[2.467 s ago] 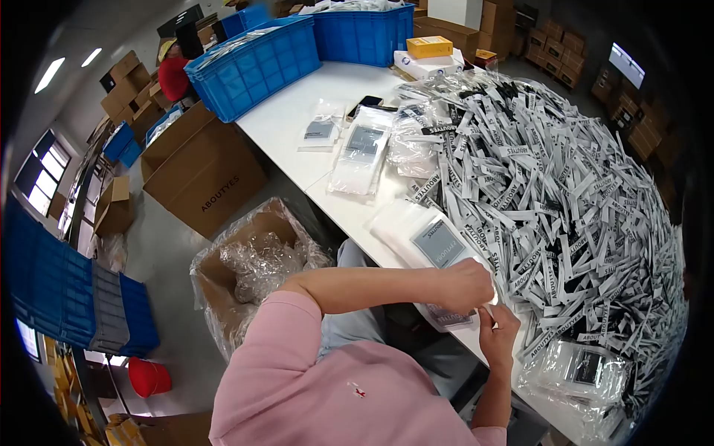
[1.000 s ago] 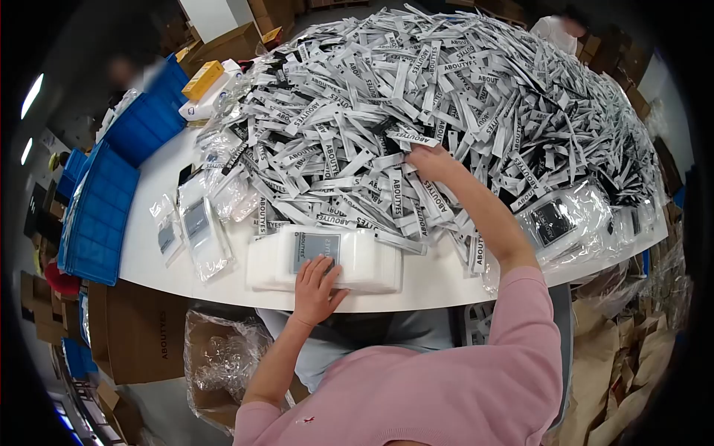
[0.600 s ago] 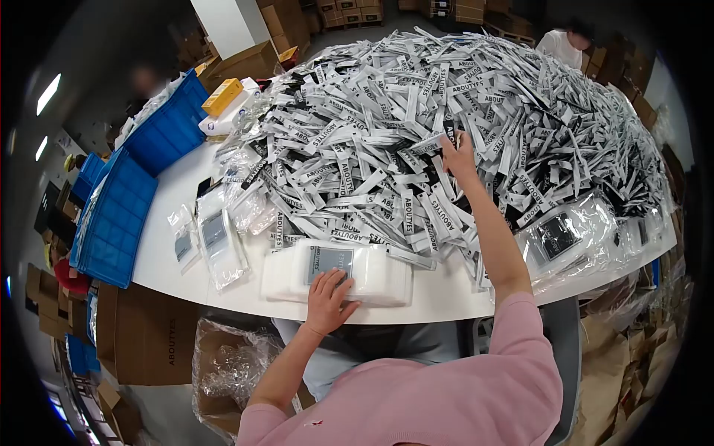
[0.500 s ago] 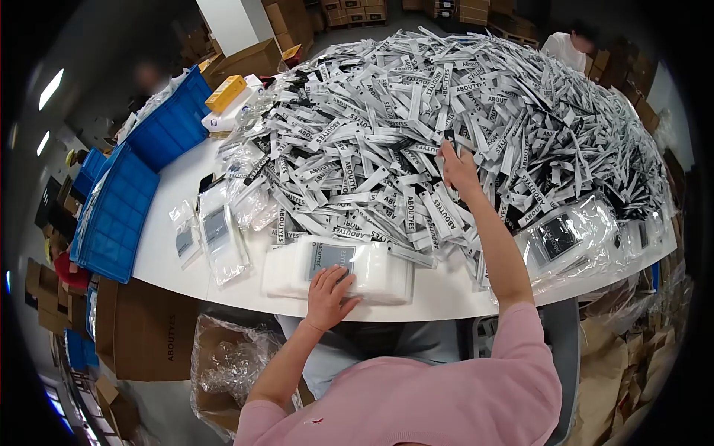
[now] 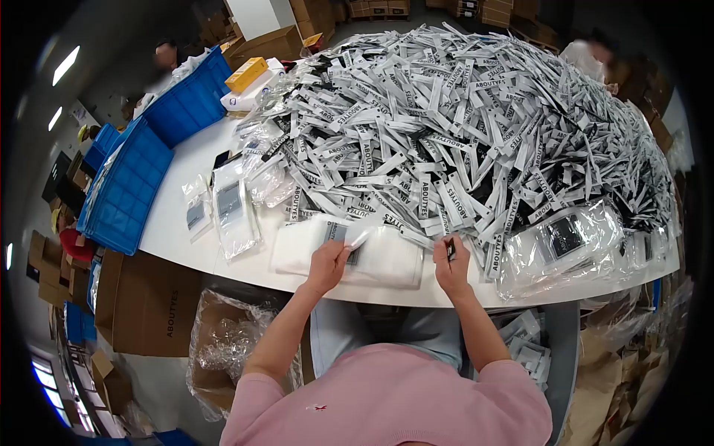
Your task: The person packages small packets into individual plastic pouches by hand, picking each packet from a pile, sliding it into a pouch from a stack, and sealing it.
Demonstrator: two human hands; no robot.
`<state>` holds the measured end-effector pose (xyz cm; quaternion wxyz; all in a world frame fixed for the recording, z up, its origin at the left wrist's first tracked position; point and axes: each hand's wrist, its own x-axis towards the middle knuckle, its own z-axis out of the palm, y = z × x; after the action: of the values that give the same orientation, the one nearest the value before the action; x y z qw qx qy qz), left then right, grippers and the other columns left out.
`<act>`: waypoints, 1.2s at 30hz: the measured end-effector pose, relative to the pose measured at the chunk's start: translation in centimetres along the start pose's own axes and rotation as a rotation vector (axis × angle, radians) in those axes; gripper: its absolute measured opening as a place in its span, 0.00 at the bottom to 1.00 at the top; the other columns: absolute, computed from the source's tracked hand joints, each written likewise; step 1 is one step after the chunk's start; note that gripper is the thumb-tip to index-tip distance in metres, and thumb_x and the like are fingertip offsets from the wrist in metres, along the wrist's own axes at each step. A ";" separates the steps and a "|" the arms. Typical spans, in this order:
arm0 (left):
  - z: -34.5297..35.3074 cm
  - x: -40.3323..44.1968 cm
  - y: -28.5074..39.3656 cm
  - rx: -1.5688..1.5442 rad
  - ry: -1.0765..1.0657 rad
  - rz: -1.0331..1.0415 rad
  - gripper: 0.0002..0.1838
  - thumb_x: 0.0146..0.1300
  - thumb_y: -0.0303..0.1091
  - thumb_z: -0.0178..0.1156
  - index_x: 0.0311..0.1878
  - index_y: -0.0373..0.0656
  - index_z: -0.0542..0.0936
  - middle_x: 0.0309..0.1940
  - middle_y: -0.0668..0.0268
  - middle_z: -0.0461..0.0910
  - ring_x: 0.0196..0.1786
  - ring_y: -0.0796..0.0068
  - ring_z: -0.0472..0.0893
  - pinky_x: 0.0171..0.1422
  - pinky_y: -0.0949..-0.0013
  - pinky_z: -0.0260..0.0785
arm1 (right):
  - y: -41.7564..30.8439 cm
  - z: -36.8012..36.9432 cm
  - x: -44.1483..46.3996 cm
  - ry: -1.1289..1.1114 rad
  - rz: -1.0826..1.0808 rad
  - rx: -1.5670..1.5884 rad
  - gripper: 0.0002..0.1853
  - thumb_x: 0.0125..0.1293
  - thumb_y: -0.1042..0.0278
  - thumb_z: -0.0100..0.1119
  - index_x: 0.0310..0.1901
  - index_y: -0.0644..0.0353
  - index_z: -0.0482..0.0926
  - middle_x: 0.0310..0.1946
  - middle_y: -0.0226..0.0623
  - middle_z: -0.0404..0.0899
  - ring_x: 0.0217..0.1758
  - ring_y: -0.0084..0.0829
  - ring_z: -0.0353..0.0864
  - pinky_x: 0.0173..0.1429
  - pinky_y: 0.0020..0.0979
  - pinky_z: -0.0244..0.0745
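Note:
My left hand [image 5: 327,265] pinches the edge of a clear plastic bag [image 5: 357,236], lifted over a stack of frosted bags [image 5: 394,256] with grey labels at the table's front edge. To the right of the stack, my right hand [image 5: 452,264] is closed on a small black tag, mostly covered by the fingers. A large heap of white and black printed strips [image 5: 424,141] lies just beyond both hands. Clear bags with a black label [image 5: 561,241] rest to the right of my right hand.
On the white table [image 5: 186,152] at left lie packed bags [image 5: 236,212] and a phone [image 5: 222,158]. Blue crates [image 5: 130,189] line its left edge, near a yellow box [image 5: 246,74]. Below are a plastic-lined carton [image 5: 223,349] and a grey bin [image 5: 561,357]. People stand beyond, at left and right.
My right hand has come back from the heap toward the front edge with a black tag. My left hand has gone from lying flat on the stack to pinching a bag's edge. The view has shifted slightly.

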<state>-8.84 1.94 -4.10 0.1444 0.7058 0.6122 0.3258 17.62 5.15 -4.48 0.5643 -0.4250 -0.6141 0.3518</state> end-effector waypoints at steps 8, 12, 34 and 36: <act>-0.7 1.3 1.9 -0.076 -0.011 -0.160 0.11 0.62 0.35 0.51 0.34 0.35 0.73 0.23 0.53 0.74 0.27 0.53 0.74 0.32 0.56 0.64 | 0.5 0.0 -0.9 -0.054 -0.098 -0.146 0.13 0.59 0.66 0.59 0.26 0.63 0.67 0.17 0.43 0.71 0.18 0.40 0.71 0.24 0.31 0.64; -0.6 1.5 3.3 -0.131 0.072 -0.070 0.16 0.61 0.33 0.53 0.51 0.39 0.73 0.26 0.56 0.75 0.29 0.55 0.74 0.34 0.57 0.66 | 2.0 0.5 -1.4 -0.112 0.217 -0.051 0.11 0.59 0.67 0.58 0.28 0.64 0.68 0.16 0.41 0.71 0.16 0.31 0.70 0.24 0.29 0.64; -1.4 1.6 7.9 0.170 0.070 0.647 0.23 0.49 0.35 0.62 0.50 0.40 0.75 0.27 0.67 0.70 0.35 0.69 0.72 0.42 0.67 0.67 | -5.4 2.0 4.1 -0.404 0.434 0.199 0.09 0.58 0.69 0.59 0.24 0.63 0.76 0.14 0.31 0.71 0.14 0.18 0.67 0.16 0.25 0.60; -0.5 0.9 8.7 -0.330 0.073 0.235 0.27 0.54 0.38 0.64 0.56 0.39 0.70 0.33 0.63 0.74 0.37 0.69 0.76 0.39 0.67 0.71 | -6.0 2.6 3.8 -0.417 0.184 0.038 0.08 0.57 0.70 0.60 0.25 0.64 0.76 0.14 0.33 0.72 0.15 0.21 0.68 0.18 0.27 0.62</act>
<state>-2.40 0.90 1.81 0.1967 0.7267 0.4690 0.4618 14.24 6.46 2.18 0.3984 -0.3868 -0.6694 0.4935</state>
